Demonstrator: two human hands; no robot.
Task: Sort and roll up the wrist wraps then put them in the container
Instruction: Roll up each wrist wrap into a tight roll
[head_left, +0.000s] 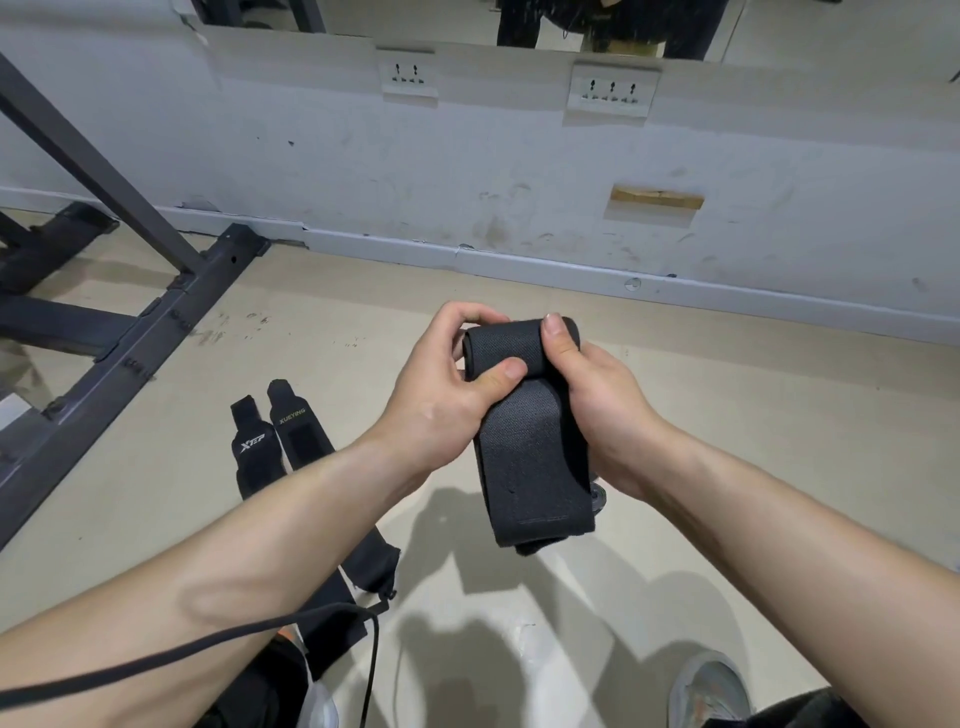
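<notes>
Your bare forearms (291, 525) reach forward and converge. Your left hand (447, 384) and right hand (597, 400) face each other, fingers (470, 316) curled, both thumbs pressing the wrap (524, 457) gripped between them.

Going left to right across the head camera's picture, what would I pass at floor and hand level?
dark metal frame → XTEP wrist wrap → XUEYING wrist wrap → left hand → half-rolled black wrap → right hand
</notes>
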